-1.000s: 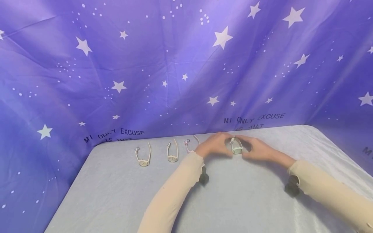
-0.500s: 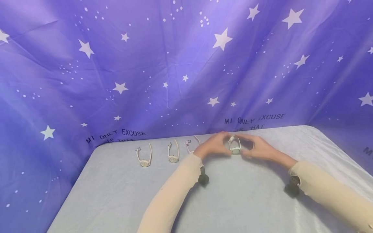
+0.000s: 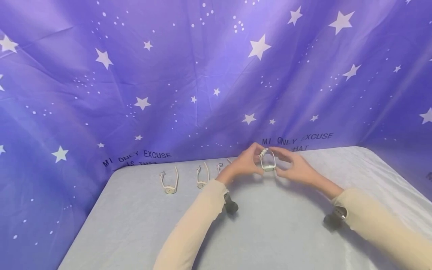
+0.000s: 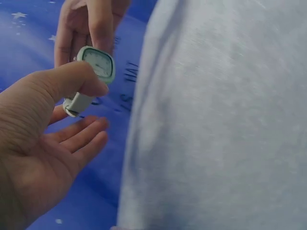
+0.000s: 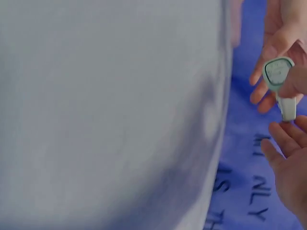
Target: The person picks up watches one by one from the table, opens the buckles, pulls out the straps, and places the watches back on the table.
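A pale green wristwatch (image 3: 269, 168) with a rounded-square dial is held up between both hands, its strap buckled into a loop. The left hand (image 3: 248, 161) grips it from the left side and the right hand (image 3: 297, 167) from the right. In the left wrist view, the left thumb (image 4: 79, 79) lies against the edge of the watch case (image 4: 98, 62), while the other fingers spread below the strap. The right wrist view shows the dial (image 5: 276, 72) with a thumb across part of it.
Left of the hands lie two watches with light straps, one farther left (image 3: 170, 191) and one nearer (image 3: 201, 185). A third watch (image 3: 219, 166) is partly hidden by the left hand. A purple star-print curtain (image 3: 189, 75) hangs behind the grey cloth-covered table (image 3: 270, 232).
Both hands have lifted the pale green wristwatch and shifted it slightly left, tilting its dial. The left forearm now covers more of the nearby watches. The head view has shifted slightly.
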### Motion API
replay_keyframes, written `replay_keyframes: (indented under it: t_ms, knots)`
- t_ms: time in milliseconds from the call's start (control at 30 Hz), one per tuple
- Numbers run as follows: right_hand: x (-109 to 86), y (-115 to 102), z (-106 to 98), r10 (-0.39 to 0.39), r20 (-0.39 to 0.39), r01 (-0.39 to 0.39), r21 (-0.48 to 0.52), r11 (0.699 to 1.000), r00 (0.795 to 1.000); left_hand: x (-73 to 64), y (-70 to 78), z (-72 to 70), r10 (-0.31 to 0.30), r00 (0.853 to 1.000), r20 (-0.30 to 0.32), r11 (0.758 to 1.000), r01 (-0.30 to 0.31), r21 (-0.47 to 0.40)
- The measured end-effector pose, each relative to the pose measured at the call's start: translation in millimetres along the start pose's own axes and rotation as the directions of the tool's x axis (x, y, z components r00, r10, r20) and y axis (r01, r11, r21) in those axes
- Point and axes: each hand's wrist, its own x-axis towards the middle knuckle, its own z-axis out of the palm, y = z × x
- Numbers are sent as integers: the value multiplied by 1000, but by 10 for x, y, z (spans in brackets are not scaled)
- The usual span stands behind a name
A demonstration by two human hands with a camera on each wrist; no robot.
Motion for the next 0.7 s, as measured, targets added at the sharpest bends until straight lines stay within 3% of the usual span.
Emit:
replay_keyframes:
  t_ms: [233,367,567,700]
  knots:
    - [100,-201,68,-83,-103,96,124,988,991,-93,174,-168,-17,1000,-8,986,16,-166]
    - [139,-308,91,-97,-111,120,220,968,989,-142,242,-237,-31,1000,3,966,31,-257]
    - [178,-514,71,25,-76,3,343,939,997,-229,350,-360,-67,997,37,922,76,-379]
    - [177,-660,24,127,-22,-104,445,889,992,-288,385,-440,-119,989,84,875,145,-462]
